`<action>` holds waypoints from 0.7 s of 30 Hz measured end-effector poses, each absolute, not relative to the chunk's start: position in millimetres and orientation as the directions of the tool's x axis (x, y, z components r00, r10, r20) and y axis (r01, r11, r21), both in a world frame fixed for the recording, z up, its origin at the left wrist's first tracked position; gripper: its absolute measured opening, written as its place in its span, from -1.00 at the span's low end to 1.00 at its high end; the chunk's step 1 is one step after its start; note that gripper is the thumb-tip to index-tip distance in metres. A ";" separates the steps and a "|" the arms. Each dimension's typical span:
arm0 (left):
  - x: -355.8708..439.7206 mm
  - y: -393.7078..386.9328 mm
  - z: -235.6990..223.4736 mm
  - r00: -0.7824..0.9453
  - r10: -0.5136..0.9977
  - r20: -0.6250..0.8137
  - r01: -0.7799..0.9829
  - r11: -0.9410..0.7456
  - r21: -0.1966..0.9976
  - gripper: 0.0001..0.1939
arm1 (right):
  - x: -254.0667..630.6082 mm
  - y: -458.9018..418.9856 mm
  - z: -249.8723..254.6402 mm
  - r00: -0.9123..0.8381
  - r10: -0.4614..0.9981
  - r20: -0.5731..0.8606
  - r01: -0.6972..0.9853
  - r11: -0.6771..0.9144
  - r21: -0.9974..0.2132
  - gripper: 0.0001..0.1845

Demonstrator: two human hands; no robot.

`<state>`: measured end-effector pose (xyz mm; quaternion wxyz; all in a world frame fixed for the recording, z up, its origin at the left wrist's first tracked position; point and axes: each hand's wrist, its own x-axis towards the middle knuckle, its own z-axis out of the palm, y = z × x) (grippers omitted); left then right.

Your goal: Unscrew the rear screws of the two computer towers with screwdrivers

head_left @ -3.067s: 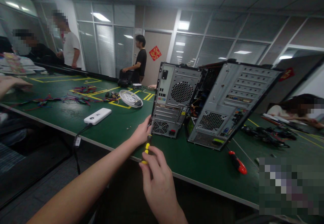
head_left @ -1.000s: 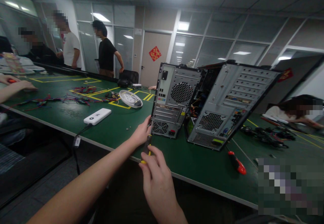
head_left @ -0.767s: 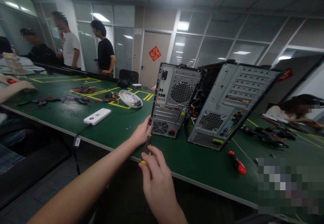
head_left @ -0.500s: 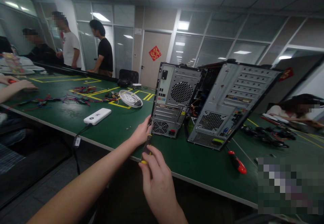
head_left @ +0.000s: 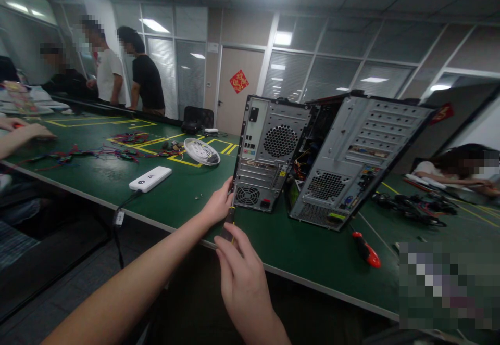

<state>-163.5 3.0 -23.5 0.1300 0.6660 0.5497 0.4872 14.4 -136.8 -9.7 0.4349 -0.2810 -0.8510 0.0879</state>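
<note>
In the head view, my right hand (head_left: 246,269) pinches the dark, yellow-trimmed handle of a screwdriver (head_left: 227,230). It points up and away, toward the lower left edge of a computer tower (head_left: 260,181); its tip is too small to make out. My left hand (head_left: 219,203) is closed at that same edge of the tower, close to the screwdriver's front end, with some of its fingers hidden. The tower stands upright, its back panel with fan grilles and ports facing me. Right beside it, a second computer tower (head_left: 332,178) shows its back too.
A red and black screwdriver (head_left: 366,250) lies right of the towers, near black cables (head_left: 414,207). To the left are a white power bank (head_left: 150,179), a white round dish (head_left: 202,151) and loose wires (head_left: 94,152). Other people stand or sit around the green table (head_left: 183,194).
My right fingers have shifted on the screwdriver handle, and less of its rear end shows. My left hand and the towers stay put. A person in black has moved left in the background.
</note>
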 end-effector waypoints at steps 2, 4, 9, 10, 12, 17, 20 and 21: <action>-163.9 3.3 -24.1 -0.078 0.862 0.502 0.609 -0.357 0.708 -0.37 | 14.9 -137.8 -8.0 -0.466 0.563 0.682 0.402 0.822 -0.404 -0.62; -164.2 3.6 -24.7 -0.080 0.860 0.504 0.609 -0.358 0.707 -0.37 | 15.5 -139.3 -6.0 -0.480 0.573 0.664 0.403 0.817 -0.413 -0.62; -164.5 3.9 -25.2 -0.074 0.851 0.520 0.606 -0.376 0.701 -0.38 | 16.0 -142.1 -4.9 -0.508 0.582 0.635 0.411 0.812 -0.414 -0.53; -164.4 3.8 -25.0 -0.072 0.853 0.517 0.606 -0.374 0.702 -0.38 | 15.9 -142.0 -5.6 -0.505 0.581 0.638 0.415 0.812 -0.411 -0.51; -164.2 3.5 -24.5 -0.070 0.856 0.513 0.606 -0.372 0.703 -0.37 | 15.5 -141.4 -7.5 -0.497 0.580 0.645 0.420 0.811 -0.406 -0.50; -163.3 1.9 -22.6 -0.072 0.854 0.515 0.599 -0.376 0.707 -0.37 | 14.1 -140.1 -11.4 -0.488 0.583 0.650 0.421 0.809 -0.410 -0.53; -163.1 1.5 -21.8 -0.071 0.857 0.510 0.594 -0.374 0.712 -0.37 | 13.4 -139.7 -12.3 -0.475 0.586 0.657 0.420 0.807 -0.416 -0.53; -163.2 1.7 -21.8 -0.070 0.858 0.508 0.592 -0.374 0.714 -0.37 | 13.2 -139.5 -12.5 -0.472 0.585 0.660 0.419 0.807 -0.416 -0.53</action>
